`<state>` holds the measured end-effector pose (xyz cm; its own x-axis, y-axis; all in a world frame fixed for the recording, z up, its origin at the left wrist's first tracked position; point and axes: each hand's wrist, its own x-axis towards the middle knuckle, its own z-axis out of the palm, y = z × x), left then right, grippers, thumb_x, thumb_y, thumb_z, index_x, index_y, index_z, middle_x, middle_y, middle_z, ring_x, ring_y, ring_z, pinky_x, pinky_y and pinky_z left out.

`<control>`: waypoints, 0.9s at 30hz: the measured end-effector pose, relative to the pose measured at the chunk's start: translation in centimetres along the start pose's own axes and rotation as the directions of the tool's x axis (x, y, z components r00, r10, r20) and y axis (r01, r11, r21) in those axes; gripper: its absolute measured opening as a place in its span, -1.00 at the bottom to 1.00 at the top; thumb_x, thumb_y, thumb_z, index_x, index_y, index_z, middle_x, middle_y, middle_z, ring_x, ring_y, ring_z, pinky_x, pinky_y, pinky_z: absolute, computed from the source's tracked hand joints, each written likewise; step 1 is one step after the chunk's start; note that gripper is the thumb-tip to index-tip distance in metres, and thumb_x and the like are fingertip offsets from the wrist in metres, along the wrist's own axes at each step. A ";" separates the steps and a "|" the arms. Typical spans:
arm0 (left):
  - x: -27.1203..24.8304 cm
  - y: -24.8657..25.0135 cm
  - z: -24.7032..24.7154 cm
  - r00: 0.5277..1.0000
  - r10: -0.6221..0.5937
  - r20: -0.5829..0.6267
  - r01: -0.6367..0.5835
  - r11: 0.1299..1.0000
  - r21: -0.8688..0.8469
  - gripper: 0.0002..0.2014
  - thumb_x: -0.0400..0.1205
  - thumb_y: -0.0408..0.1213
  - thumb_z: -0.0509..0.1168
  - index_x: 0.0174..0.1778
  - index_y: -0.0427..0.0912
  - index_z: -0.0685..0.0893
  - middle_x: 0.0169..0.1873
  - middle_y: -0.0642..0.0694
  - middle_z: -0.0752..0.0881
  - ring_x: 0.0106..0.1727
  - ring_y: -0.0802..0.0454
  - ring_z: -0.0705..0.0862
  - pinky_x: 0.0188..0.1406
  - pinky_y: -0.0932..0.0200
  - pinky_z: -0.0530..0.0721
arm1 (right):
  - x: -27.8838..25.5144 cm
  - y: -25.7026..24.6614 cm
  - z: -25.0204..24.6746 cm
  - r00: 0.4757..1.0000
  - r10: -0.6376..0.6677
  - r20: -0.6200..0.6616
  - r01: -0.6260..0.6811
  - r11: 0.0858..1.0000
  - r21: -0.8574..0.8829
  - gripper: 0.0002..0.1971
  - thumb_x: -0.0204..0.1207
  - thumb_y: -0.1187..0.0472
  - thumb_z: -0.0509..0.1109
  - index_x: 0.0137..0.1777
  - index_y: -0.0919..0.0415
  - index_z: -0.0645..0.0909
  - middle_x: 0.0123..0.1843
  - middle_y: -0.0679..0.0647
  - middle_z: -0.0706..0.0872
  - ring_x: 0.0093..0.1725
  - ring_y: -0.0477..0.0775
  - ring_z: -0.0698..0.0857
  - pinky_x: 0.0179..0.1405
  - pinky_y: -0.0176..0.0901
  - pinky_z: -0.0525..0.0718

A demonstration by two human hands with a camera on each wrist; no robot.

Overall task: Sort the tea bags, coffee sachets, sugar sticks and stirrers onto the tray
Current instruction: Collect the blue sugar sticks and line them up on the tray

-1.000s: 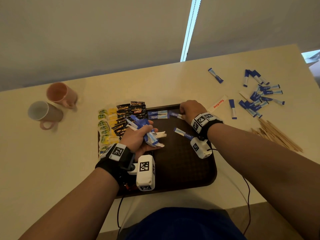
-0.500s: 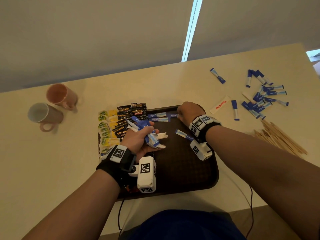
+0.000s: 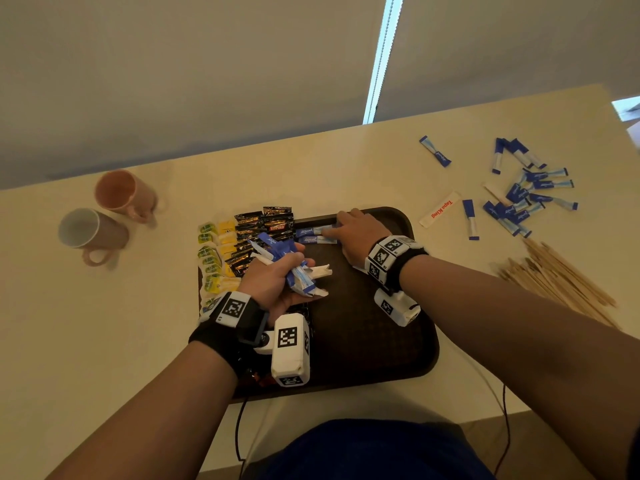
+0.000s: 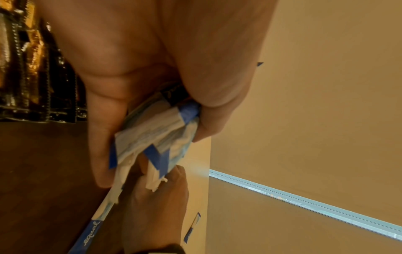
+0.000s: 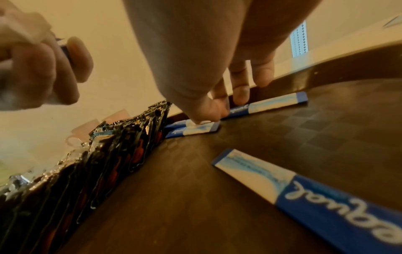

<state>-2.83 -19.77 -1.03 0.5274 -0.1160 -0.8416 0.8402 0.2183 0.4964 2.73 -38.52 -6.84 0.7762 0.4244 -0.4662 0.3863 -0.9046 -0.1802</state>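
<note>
My left hand (image 3: 289, 268) hovers over the dark brown tray (image 3: 363, 355) and grips a bundle of blue-and-white sugar sticks (image 3: 301, 275), whose ends stick out of the fist (image 4: 152, 132). My right hand (image 3: 346, 233) lies at the tray's far edge, its fingertips pressing on two sugar sticks (image 3: 310, 236) laid side by side beside the black coffee sachets (image 3: 263, 230). The right wrist view shows my thumb on the nearer stick (image 5: 195, 128) and another stick (image 5: 304, 190) loose on the tray. Yellow-green tea bags (image 3: 214, 258) line the tray's left side.
More sugar sticks (image 3: 519, 199) lie scattered on the table at the right, with a white sachet (image 3: 440, 209) and a pile of wooden stirrers (image 3: 554, 282). Two mugs (image 3: 121, 194) (image 3: 88, 233) stand at the left. Wrist camera cables hang off the near table edge.
My right hand has slid left along the tray's far edge onto the two laid sticks. My left hand has kept its bundle and stayed about where it was.
</note>
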 end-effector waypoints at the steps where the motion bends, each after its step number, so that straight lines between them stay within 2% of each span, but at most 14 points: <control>1: 0.0 0.0 0.0 1.000 -0.001 0.003 0.001 1.000 -0.005 -0.86 0.74 -0.37 0.24 0.16 -0.13 0.66 0.00 -0.23 0.72 0.02 -0.19 0.75 -0.39 -0.18 0.81 | -0.2 0.1 0.1 1.000 0.004 -0.012 -0.004 1.000 0.013 -0.47 0.62 0.12 0.36 0.58 -0.11 0.36 0.36 0.13 0.46 0.37 0.21 0.43 0.28 0.06 0.51; 5: -0.1 -0.2 0.1 1.000 -0.001 0.004 0.001 1.000 -0.006 -0.85 0.73 -0.37 0.26 0.17 -0.13 0.66 -0.01 -0.23 0.73 0.05 -0.22 0.75 -0.34 -0.22 0.82 | -1.0 0.9 0.6 0.988 0.130 -0.088 -0.119 0.986 0.119 -0.63 0.63 0.20 0.33 0.43 0.05 0.53 0.28 0.12 0.53 0.33 0.18 0.49 0.23 -0.01 0.54; 8: -0.2 -0.3 0.2 1.000 0.001 0.002 -0.001 1.000 -0.001 -0.85 0.73 -0.37 0.26 0.15 -0.11 0.67 0.00 -0.23 0.72 0.06 -0.22 0.74 -0.28 -0.25 0.80 | -1.3 1.9 0.7 0.972 0.229 -0.049 -0.222 0.968 0.118 -0.69 0.67 0.22 0.29 0.39 0.13 0.60 0.27 0.14 0.57 0.36 0.18 0.49 0.25 0.01 0.55; 10: -0.3 -0.3 0.3 1.000 0.005 0.005 -0.005 1.000 0.009 -0.85 0.74 -0.37 0.25 0.14 -0.10 0.67 0.01 -0.23 0.72 0.06 -0.21 0.73 -0.28 -0.24 0.80 | -1.2 2.3 0.5 0.970 0.240 -0.030 -0.234 0.964 0.125 -0.70 0.68 0.22 0.27 0.38 0.11 0.62 0.26 0.15 0.57 0.36 0.19 0.51 0.27 0.05 0.57; 15: -0.5 -0.3 -0.1 1.000 0.011 -0.007 -0.011 1.000 0.010 -0.84 0.73 -0.36 0.27 0.16 -0.11 0.68 0.03 -0.24 0.72 0.10 -0.22 0.73 -0.19 -0.29 0.79 | 0.1 2.3 -0.5 0.978 0.210 0.002 -0.209 0.971 0.115 -0.72 0.67 0.26 0.25 0.29 0.13 0.70 0.21 0.20 0.61 0.26 0.25 0.60 0.24 0.05 0.64; 20: -0.7 -0.1 -0.3 1.000 0.020 -0.015 -0.020 0.999 0.025 -0.84 0.72 -0.35 0.27 0.17 -0.10 0.68 0.05 -0.23 0.73 0.11 -0.20 0.73 -0.29 -0.19 0.81 | 0.7 2.0 -0.6 0.978 0.206 0.029 -0.208 0.969 0.132 -0.71 0.67 0.24 0.26 0.31 0.16 0.70 0.21 0.21 0.66 0.22 0.24 0.67 0.21 0.01 0.64; 24: -0.6 -0.1 -0.3 1.000 0.020 -0.010 -0.020 0.999 0.029 -0.84 0.73 -0.35 0.25 0.17 -0.09 0.66 0.00 -0.22 0.73 0.09 -0.19 0.73 -0.27 -0.21 0.80 | 0.0 1.4 0.2 0.978 0.187 -0.094 -0.170 0.972 0.163 -0.73 0.67 0.20 0.27 0.31 0.16 0.66 0.22 0.14 0.64 0.25 0.17 0.59 0.22 0.02 0.62; 27: -0.5 -0.4 -0.3 1.000 0.020 -0.009 -0.020 0.999 0.035 -0.84 0.74 -0.36 0.25 0.18 -0.11 0.66 -0.02 -0.22 0.75 0.07 -0.20 0.75 -0.27 -0.21 0.81 | -0.4 0.1 0.8 0.982 0.003 -0.187 0.018 0.994 0.112 -0.68 0.65 0.17 0.28 0.37 0.15 0.61 0.31 0.09 0.64 0.31 0.13 0.53 0.28 0.00 0.55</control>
<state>-3.48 -19.53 -0.85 0.5429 -0.1026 -0.8335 0.8335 0.1869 0.5199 2.08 -38.79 -7.40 0.8571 0.4215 -0.2962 0.3422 -0.8956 -0.2841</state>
